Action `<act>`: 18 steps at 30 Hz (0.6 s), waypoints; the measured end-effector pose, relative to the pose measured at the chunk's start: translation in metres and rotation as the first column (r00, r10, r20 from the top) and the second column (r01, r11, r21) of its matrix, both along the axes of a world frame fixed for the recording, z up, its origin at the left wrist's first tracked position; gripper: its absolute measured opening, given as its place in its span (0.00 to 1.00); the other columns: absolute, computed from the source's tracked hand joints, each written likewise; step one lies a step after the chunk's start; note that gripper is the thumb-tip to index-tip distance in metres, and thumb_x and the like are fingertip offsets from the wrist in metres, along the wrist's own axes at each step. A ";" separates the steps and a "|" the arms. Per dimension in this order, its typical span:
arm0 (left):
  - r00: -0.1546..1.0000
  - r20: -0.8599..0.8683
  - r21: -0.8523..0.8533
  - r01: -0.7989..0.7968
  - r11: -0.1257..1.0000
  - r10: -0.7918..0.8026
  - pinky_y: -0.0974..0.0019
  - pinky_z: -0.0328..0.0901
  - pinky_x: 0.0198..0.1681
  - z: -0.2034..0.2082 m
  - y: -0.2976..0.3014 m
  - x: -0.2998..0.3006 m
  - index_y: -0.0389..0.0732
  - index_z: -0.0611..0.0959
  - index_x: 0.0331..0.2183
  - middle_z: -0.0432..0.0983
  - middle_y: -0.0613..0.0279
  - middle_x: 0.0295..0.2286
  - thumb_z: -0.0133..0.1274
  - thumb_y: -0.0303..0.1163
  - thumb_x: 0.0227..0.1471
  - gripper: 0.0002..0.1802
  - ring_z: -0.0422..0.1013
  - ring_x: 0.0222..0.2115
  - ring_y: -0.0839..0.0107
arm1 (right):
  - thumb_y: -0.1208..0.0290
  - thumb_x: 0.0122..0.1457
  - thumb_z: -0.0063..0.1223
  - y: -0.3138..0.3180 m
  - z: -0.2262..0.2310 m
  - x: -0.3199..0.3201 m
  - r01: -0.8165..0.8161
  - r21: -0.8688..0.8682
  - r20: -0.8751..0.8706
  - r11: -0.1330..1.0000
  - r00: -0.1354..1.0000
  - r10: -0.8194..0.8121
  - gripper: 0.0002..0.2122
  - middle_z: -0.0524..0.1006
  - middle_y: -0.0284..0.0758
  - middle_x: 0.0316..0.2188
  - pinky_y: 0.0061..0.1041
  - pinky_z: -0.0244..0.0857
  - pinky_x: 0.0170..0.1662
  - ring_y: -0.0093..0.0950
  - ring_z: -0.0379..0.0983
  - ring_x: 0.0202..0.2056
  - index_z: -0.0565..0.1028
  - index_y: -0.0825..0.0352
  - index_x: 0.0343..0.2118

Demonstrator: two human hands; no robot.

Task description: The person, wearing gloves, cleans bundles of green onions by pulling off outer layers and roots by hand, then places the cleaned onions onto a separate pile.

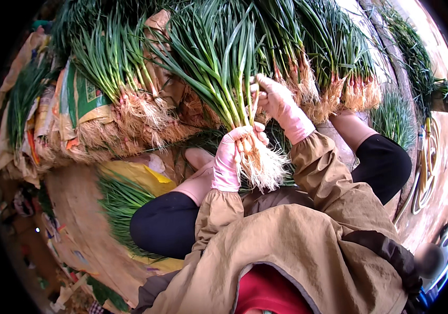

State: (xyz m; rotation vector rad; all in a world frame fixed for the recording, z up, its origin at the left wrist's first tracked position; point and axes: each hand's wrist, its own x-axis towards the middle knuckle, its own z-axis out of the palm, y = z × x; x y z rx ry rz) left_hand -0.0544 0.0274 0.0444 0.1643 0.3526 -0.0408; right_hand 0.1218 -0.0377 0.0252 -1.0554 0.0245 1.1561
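Left hand (229, 154): fingers clamped round a green-onion bunch (218, 78), just above its roots (261, 168). Right hand (281, 104): fingers at an outer stalk (249, 97); can't tell if pinched. Risk: hard tug snaps it; slack left grip sheds stems. More bunches (122, 86) lie just beyond.

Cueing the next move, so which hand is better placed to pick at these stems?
Likely the right hand: it is at the stems, while the left hand grips the bunch near its roots.
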 end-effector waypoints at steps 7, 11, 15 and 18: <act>0.963 -0.191 0.326 -0.120 0.938 0.189 0.59 0.69 0.43 -0.006 -0.013 0.006 0.37 0.72 0.42 0.73 0.55 0.38 0.50 0.24 0.48 0.16 0.71 0.41 0.63 | 0.62 0.61 0.48 -0.042 0.011 0.017 -0.080 -0.274 0.449 0.958 0.870 0.201 0.12 0.78 0.30 0.24 0.14 0.62 0.25 0.15 0.66 0.20 0.76 0.67 0.36; 0.930 -0.369 0.427 0.163 0.890 0.007 0.71 0.68 0.24 -0.005 -0.013 0.006 0.34 0.78 0.32 0.75 0.56 0.23 0.51 0.26 0.49 0.07 0.72 0.18 0.69 | 0.60 0.61 0.45 -0.029 0.016 -0.042 0.062 -0.468 0.863 0.881 0.247 0.441 0.16 0.77 0.44 0.26 0.34 0.69 0.35 0.38 0.76 0.30 0.73 0.72 0.36; 0.944 -0.272 0.295 -0.104 0.950 0.188 0.69 0.70 0.26 -0.006 -0.012 0.009 0.34 0.77 0.31 0.75 0.56 0.22 0.51 0.26 0.49 0.06 0.73 0.21 0.68 | 0.61 0.61 0.42 -0.025 -0.026 -0.046 0.274 -0.414 0.863 0.868 0.422 0.279 0.14 0.76 0.47 0.27 0.37 0.67 0.38 0.45 0.74 0.31 0.74 0.69 0.33; 0.982 -0.174 0.234 -0.033 0.972 0.075 0.66 0.70 0.31 -0.001 -0.012 0.010 0.33 0.75 0.35 0.74 0.54 0.25 0.49 0.25 0.48 0.10 0.73 0.26 0.66 | 0.59 0.61 0.41 -0.067 -0.064 0.004 0.083 -0.843 0.523 0.532 0.361 0.772 0.15 0.76 0.41 0.27 0.35 0.67 0.36 0.36 0.75 0.28 0.74 0.66 0.34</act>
